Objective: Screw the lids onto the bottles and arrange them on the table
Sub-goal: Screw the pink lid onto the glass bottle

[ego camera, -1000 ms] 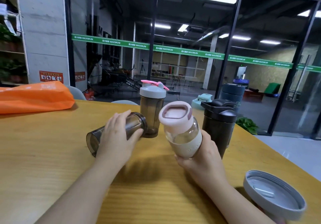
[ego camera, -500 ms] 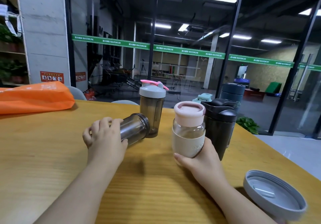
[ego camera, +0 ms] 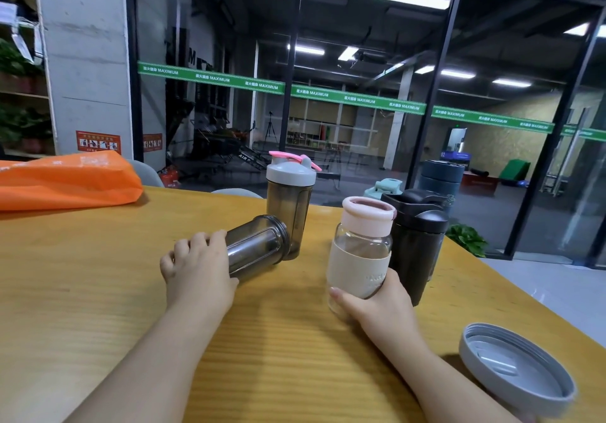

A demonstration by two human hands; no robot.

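My right hand (ego camera: pixel 377 304) grips the base of a clear glass bottle (ego camera: pixel 362 252) with a cream sleeve and a pink lid, standing upright on the wooden table (ego camera: pixel 98 291). My left hand (ego camera: pixel 196 271) holds a lidless smoky grey bottle (ego camera: pixel 255 248) that lies on its side, its open mouth pointing right. Behind it stands a grey shaker bottle (ego camera: pixel 290 206) with a grey-and-pink lid. A black lidded bottle (ego camera: pixel 416 242) stands just right of the glass one. A loose grey lid (ego camera: pixel 518 370) lies upside down at the near right.
An orange bag (ego camera: pixel 65 183) lies at the table's far left. A dark blue-grey bottle (ego camera: pixel 441 176) and a mint-green lid (ego camera: pixel 387 188) show behind the black bottle. The table's right edge runs diagonally past the grey lid; glass walls stand beyond.
My right hand has tipped the glass bottle from tilted toward me to upright and lowered it to the table. My left hand has slid to the base of the lying bottle.
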